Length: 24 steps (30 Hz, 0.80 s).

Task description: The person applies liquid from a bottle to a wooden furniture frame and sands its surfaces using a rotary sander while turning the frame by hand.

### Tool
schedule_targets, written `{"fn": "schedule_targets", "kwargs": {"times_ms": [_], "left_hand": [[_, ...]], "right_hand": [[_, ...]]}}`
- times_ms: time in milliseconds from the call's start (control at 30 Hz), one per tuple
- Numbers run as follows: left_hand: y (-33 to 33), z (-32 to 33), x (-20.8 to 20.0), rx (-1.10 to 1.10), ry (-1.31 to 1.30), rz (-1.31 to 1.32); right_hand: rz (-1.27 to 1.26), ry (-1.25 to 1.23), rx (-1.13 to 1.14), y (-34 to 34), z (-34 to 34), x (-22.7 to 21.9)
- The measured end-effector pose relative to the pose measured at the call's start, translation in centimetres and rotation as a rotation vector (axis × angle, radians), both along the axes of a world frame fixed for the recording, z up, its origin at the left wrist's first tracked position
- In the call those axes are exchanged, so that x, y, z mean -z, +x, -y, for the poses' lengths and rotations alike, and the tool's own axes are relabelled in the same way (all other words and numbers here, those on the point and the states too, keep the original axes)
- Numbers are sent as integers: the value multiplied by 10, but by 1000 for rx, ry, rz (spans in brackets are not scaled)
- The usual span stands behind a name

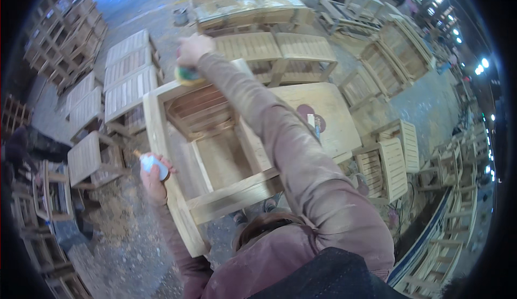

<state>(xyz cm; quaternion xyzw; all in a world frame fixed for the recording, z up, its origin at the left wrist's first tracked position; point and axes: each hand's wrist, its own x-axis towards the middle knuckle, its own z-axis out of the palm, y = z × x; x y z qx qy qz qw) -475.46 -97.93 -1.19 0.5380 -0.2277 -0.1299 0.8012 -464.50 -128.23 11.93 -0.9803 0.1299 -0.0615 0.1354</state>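
My left hand (154, 183) is closed round a small white squeeze bottle (153, 165) with an orange-brown tip, just outside the left side of a pale wooden frame (152, 117). My right arm reaches across this frame to its far left corner. There my right hand (195, 49) is closed on a rounded green and yellow thing (188, 76), held at or just over the far rail; its kind is unclear, and I cannot tell whether it touches the wood. My right sleeve covers part of the frame's right side.
Right of the frame lies a pale board (336, 105) with dark red round discs (305, 111) on it. Slatted wooden stools (132, 91) stand at the left, more slatted pieces (247, 46) beyond. A long workbench (253, 13) is at the back. People appear at the far right and left edge.
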Motion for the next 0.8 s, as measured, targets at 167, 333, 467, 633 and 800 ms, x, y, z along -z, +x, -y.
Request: {"fn": "schedule_targets", "kwargs": {"times_ms": [167,333,467,633,800], "left_hand": [[-2,5,-7,21,24,24],[-1,6,-6,-1,5,-29],[3,1,-6,39,-18,0],[0,2,-13,17,70,-51],[0,6,-15,49,63,-35]], "right_hand": [[28,-95,143,-13,51,11],[-13,-106,257,-24,88,11],[40,-129,291,-18,54,11],[109,-175,187,-15,38,13],[-5,-135,360,-22,108,14]]}}
